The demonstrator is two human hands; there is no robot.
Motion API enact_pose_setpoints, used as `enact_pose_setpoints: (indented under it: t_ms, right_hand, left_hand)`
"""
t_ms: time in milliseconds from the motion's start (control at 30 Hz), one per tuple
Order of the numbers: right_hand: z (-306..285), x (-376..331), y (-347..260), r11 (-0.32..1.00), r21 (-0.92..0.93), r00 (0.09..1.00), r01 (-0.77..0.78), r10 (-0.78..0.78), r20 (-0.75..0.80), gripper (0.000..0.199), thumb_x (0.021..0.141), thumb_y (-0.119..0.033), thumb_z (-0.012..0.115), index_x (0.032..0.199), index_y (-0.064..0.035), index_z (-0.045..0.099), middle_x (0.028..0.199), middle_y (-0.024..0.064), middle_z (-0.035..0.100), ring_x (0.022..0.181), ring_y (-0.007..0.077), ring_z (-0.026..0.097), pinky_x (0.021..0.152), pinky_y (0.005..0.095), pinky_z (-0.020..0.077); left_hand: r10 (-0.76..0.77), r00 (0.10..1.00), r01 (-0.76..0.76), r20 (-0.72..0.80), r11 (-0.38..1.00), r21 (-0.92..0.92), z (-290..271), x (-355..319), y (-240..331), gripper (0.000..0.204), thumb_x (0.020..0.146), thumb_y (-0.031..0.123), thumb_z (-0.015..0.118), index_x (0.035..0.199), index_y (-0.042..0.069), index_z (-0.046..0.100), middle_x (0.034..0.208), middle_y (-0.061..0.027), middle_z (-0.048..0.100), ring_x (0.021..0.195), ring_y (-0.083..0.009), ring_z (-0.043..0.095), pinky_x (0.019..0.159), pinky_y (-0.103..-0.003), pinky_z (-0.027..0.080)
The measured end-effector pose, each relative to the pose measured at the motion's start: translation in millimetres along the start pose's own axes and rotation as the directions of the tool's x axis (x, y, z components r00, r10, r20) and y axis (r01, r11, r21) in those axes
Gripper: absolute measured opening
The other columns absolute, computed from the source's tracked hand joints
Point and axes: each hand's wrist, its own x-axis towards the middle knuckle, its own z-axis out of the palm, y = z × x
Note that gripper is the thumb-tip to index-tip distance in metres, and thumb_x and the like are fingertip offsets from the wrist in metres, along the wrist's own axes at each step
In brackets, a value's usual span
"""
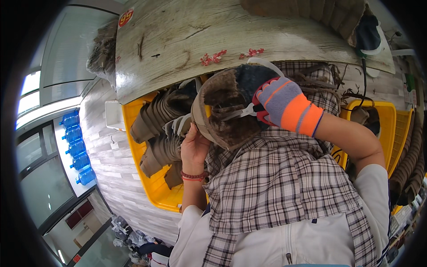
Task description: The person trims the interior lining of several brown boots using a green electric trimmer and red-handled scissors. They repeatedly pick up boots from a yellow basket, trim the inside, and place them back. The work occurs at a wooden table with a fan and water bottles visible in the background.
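Observation:
My bare left hand (194, 147), with red bracelets at the wrist, grips the lower left edge of a brown cap (214, 91). The cap is turned with its hollow toward me, showing a fuzzy brown lining and a dark blue part at the upper right. My right hand (287, 104), in a grey and orange knit glove, is closed round the red handles of a pair of scissors (242, 112). The silver blades point left into the cap's hollow, over the lining. Whether they touch the lining, I cannot tell.
Stacks of nested brown caps (155, 113) fill a yellow crate (153, 196) at the left. Ahead is a pale wood-patterned table (173, 49) with more caps (324, 13) at its far right. Another yellow crate (384, 120) stands at the right. A plaid apron (275, 187) covers my lap.

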Motion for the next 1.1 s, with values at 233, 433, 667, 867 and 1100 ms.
enact_pose_setpoints:
  t_ms: [233,433,667,867,1100]
  right_hand:
    - [0.5,-7.5,13.6,0.995,0.066,0.996,-0.068,0.072,-0.056,0.029,0.065,-0.034,0.072,0.083,-0.0114,0.065,0.074,0.0078,0.061,0.075,0.0234,0.06,0.068,0.0338,0.0469]
    - [-17.3,-5.3,28.2,0.99,-0.049,0.983,-0.129,0.121,-0.136,0.032,0.067,-0.034,0.072,0.088,-0.0115,0.064,0.08,0.0074,0.061,0.078,0.0239,0.059,0.071,0.0339,0.0466]
    - [-15.4,6.5,31.9,0.971,-0.232,0.979,-0.065,0.016,-0.205,0.027,0.07,-0.034,0.07,0.086,-0.0136,0.063,0.077,0.0048,0.059,0.08,0.0216,0.058,0.069,0.0319,0.046]
    - [-13.2,18.6,30.5,0.953,-0.297,0.982,-0.054,-0.003,-0.188,0.024,0.07,-0.031,0.068,0.085,-0.0121,0.063,0.079,0.0045,0.061,0.08,0.0214,0.06,0.066,0.0325,0.0459]
    - [-15.8,33.1,25.0,0.928,-0.371,0.985,-0.013,-0.051,-0.162,0.015,0.071,-0.023,0.064,0.081,-0.0108,0.063,0.077,0.0051,0.062,0.077,0.0216,0.061,0.065,0.0318,0.046]
  left_hand:
    - [0.064,0.994,-0.066,0.085,0.997,0.03,-2.0,1.5,1.1,0.04,0.094,0.02,0.048,0.13,0.003,0.043,0.131,-0.0107,0.048,0.117,-0.0251,0.048,0.102,-0.039,0.036]
    - [0.277,0.945,-0.327,0.176,0.848,0.418,11.7,33.4,-2.7,0.04,0.094,0.02,0.043,0.13,0.002,0.041,0.131,-0.0105,0.047,0.118,-0.0242,0.047,0.1,-0.038,0.037]
    - [0.142,0.887,-0.179,0.439,0.983,0.044,-38.4,85.8,-3.1,0.047,0.095,0.031,0.04,0.134,0.003,0.038,0.13,-0.012,0.047,0.116,-0.0264,0.047,0.1,-0.039,0.038]
    - [0.156,0.922,-0.239,0.356,0.949,0.204,20.7,70.2,-6.8,0.047,0.093,0.027,0.046,0.134,0.006,0.036,0.131,-0.0105,0.045,0.116,-0.0269,0.047,0.096,-0.042,0.041]
    - [0.141,0.96,-0.191,0.24,0.961,0.199,26.2,74.7,-8.9,0.045,0.089,0.02,0.058,0.128,0.005,0.043,0.123,-0.0102,0.052,0.108,-0.027,0.052,0.089,-0.042,0.046]
